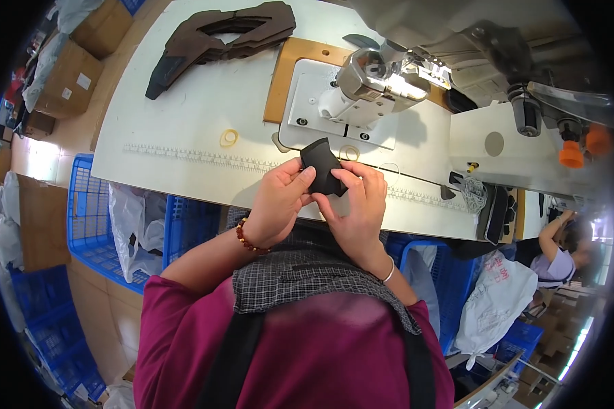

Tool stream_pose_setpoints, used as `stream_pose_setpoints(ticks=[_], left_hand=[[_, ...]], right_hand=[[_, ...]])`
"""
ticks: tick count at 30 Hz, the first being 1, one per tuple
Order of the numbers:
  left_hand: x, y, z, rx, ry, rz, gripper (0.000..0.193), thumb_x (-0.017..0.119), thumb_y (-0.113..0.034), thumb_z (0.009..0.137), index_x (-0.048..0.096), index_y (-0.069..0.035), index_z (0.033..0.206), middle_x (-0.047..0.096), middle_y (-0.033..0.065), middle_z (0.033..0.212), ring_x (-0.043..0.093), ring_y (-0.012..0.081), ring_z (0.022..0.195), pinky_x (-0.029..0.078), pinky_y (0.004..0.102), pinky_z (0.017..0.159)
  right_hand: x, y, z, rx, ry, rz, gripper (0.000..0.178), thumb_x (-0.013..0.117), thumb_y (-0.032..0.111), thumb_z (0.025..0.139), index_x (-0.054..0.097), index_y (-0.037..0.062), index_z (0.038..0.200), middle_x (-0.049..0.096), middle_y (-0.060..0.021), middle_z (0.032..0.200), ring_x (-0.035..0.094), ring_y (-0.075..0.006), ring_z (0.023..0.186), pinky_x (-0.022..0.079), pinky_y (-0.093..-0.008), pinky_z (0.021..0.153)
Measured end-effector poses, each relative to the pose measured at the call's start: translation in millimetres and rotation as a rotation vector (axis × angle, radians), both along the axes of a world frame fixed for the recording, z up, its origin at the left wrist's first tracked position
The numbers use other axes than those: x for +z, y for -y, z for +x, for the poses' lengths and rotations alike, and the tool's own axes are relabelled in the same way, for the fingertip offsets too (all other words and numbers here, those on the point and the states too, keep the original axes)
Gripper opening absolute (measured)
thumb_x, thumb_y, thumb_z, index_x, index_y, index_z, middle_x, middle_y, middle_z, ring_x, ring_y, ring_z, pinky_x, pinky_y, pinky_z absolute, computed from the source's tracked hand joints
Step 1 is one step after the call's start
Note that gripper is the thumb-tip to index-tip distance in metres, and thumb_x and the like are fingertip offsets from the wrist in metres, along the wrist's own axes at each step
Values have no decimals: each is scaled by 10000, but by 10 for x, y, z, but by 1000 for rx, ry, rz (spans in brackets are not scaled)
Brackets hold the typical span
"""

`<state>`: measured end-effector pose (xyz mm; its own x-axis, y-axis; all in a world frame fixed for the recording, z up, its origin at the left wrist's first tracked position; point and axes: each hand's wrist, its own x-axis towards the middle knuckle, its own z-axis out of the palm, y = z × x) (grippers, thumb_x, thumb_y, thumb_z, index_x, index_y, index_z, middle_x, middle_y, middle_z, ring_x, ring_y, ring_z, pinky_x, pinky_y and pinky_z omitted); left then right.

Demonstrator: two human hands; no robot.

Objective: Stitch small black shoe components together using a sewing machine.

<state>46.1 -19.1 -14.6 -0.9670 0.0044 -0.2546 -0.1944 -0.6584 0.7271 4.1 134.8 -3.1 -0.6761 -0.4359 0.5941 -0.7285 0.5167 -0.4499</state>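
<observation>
L hand (278, 201): grip closed on L edge of blk piece (322, 167), thumb on top face, fingers curled behind. R hand (357, 211): grip likewise closed, thumb & fingertips pinching lower R edge of same piece. Piece is small, slightly curved, held tilted btwn both hands, over front part of worktop (198, 123), i.e. just in front of mach. (368, 78). Mach. plate (310, 105) is white, set in brn panel (280, 88). Scale (198, 155) runs along front of worktop, passing behind hands; yel. band (229, 138) lies just beyond it, L of hands. Brn stack (184, 44) w/ blk end sits at far L of worktop, well apart from hands. Below worktop: blue crate (82, 221) at L w/ clear bag (126, 225) in it; 2nd crate (451, 290) at R, wht sack (494, 293) beside it. Co-worker (552, 262) seated far R.
</observation>
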Motion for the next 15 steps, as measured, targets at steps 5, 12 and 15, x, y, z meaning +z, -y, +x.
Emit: stream_pose_setpoints(ticks=[5,12,15], left_hand=[[55,-16,16,3,12,-25,314,442,-91,1031,505,42,1308,611,110,1233,616,163,1087,532,333,929],[-43,-65,29,30,6,-69,309,496,-55,1004,525,43,1296,644,105,1190,631,158,1065,529,323,932],[-35,-76,32,38,-9,-59,303,492,-54,1007,528,40,1293,641,107,1198,632,156,1060,533,321,922]], right_hand=[[-6,-50,-45,52,60,-49,427,803,110,711,614,63,1091,604,-110,1089,572,-290,969,431,-397,846],[48,-34,-13,-12,-20,-12,401,778,99,739,623,62,1107,605,-105,1064,569,-288,950,409,-423,866],[70,-21,12,-64,-54,24,425,782,110,732,623,69,1125,599,-95,1045,566,-280,941,390,-442,886]])
